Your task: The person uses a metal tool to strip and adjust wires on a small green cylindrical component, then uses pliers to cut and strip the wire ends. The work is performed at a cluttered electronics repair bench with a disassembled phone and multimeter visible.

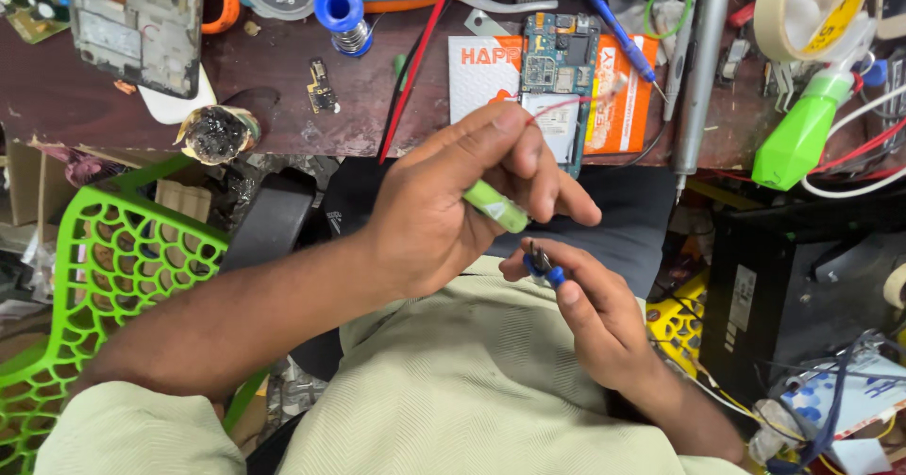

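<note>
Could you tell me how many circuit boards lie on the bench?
3: a large blue board at centre, a small dark board left of it, and a green board at the far left corner. Clutter may hide others.

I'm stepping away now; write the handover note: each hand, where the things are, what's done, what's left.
Left hand: shut on a small light-green tool, a thin red wire running up from its fingertips.
Right hand: shut on a small blue-handled tool, its dark tip pointing up toward the left hand.
Both are held over the lap, just off the bench edge.
The circuit board lies on the bench on an orange and white pack; solder spool at the back.
Done: both tools in grip.
Left: neither tool touches the board yet; whether the wire is joined to it cannot be told.
</note>
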`<state>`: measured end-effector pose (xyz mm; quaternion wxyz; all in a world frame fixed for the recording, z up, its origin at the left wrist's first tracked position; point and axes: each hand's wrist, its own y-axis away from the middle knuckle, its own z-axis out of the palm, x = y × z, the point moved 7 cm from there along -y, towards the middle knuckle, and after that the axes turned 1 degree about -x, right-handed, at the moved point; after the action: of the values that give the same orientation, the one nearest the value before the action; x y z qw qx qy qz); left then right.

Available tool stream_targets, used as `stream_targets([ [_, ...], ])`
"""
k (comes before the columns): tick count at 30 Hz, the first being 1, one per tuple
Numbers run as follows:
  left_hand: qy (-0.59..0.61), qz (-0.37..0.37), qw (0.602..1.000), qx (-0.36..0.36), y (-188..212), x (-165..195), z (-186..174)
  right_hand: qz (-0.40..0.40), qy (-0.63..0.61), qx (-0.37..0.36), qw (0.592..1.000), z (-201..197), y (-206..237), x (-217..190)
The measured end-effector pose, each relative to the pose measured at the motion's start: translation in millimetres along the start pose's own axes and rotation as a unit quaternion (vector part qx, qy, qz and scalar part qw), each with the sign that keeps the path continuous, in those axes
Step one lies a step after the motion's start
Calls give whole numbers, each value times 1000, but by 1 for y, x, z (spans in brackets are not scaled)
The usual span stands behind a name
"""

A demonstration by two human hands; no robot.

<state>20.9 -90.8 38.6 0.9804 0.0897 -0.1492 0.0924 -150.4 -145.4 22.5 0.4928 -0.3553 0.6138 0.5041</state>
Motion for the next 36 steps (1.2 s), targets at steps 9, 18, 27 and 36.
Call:
stream_targets([
  [9, -9, -7, 1000, 27, 3, -1, -2, -22, -18, 35, 999, 5, -10, -9],
  [18, 9, -18, 999, 27, 4, -6, -5, -14, -8, 52, 998, 1, -8, -1],
  [27, 9, -23, 999, 32, 5, -8, -6, -38, -23, 55, 997, 2, -6, -2],
  [36, -9, -20, 999, 24, 6, -8, -3, -27, -8, 54, 998, 1, -5, -2],
])
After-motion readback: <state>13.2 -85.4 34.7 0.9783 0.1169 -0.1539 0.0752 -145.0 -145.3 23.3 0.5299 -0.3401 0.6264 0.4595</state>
